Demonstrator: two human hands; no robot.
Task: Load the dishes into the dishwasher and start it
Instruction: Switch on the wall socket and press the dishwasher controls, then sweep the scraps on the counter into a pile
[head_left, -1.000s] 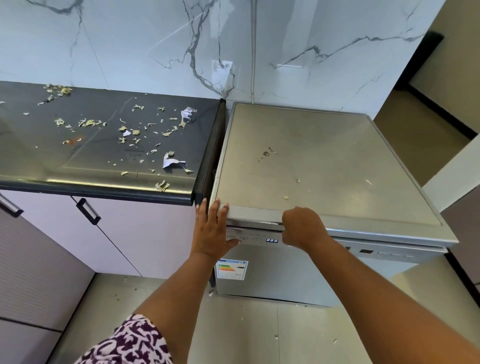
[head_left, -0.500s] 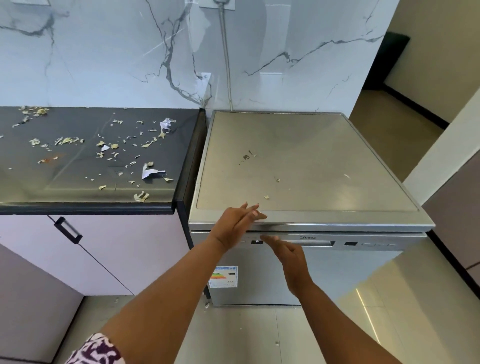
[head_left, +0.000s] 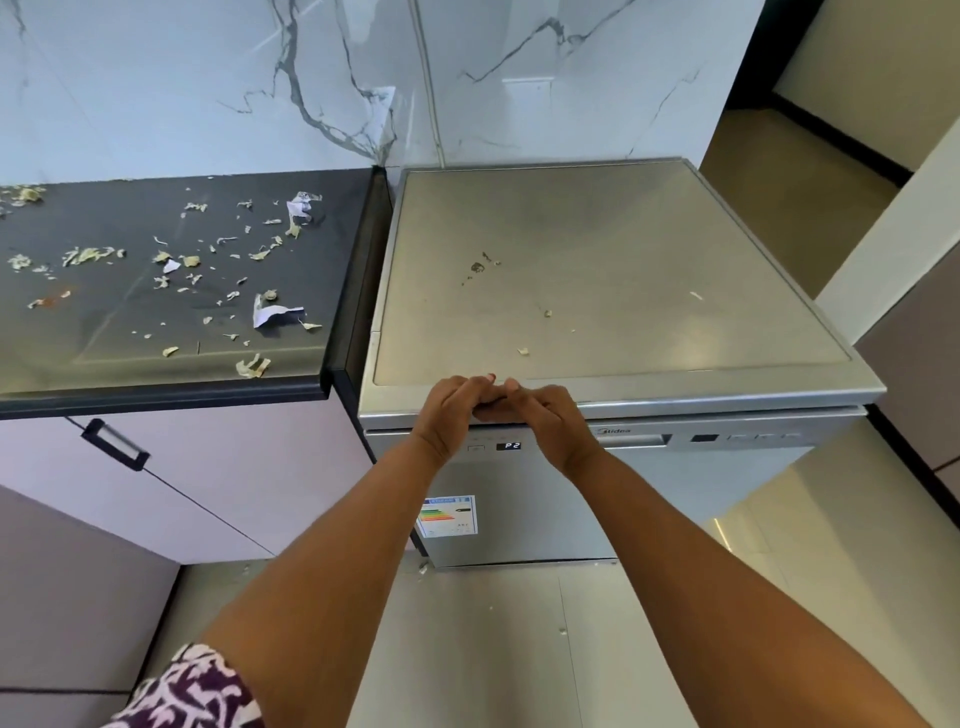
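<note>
Brushed grey metal covers the dishwasher (head_left: 597, 291), a square box with a flat, dull top and a raised rim, standing at the centre of the view against the marble wall (head_left: 208, 88). Its door is closed and the small display (head_left: 508, 446) reads P2, so I judge that loading is finished and the starting step is in hand, or just completed. The left hand (head_left: 451, 415) and the right hand (head_left: 550, 421) meet in front of the front edge at about 6 o'clock of the top; the fingers of both are loosely curled, touching each other, and hold nothing. If the cycle is not running yet, the next move calls for a light, exact press on the narrow control strip under the rim. At 9 o'clock the dark, smooth worktop (head_left: 104, 364) carries dry vegetable scraps (head_left: 88, 255) and torn paper bits (head_left: 272, 314). Below it is a pale cabinet door with a black handle (head_left: 115, 445). The floor is of glossy tiles.
</note>
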